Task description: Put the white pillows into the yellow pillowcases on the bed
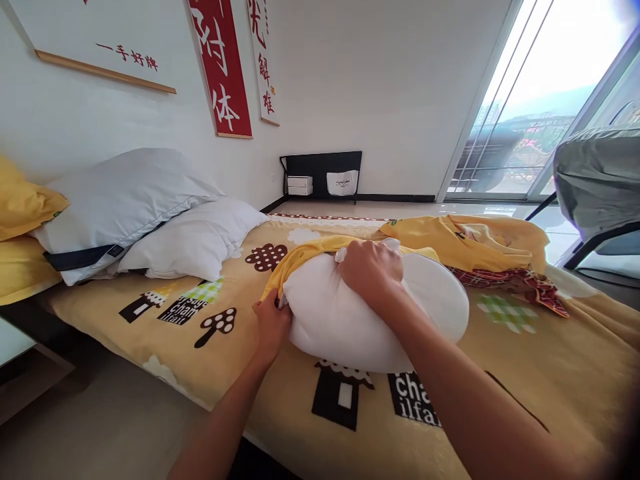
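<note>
A plump white pillow (pixel 345 327) lies on the bed in front of me, its far side partly inside a yellow pillowcase (pixel 305 252). My left hand (pixel 273 323) pinches the pillowcase edge together with the pillow's near-left corner. On top of the pillow, my right hand (pixel 373 267) is closed on a bunched fold of its white fabric. The right fingertips are partly hidden behind the hand. Much of the pillowcase is out of sight behind the pillow.
Two white pillows (pixel 130 193) and yellow bedding (pixel 25 207) are at the left. Yellow cloth (pixel 465 233) with red plaid fabric (pixel 515 280) lies at the right. The patterned bedspread (pixel 230 367) covers the bed. A grey-covered chair (pixel 595 180) stands by the window, and a low black shelf (pixel 323 163) by the wall.
</note>
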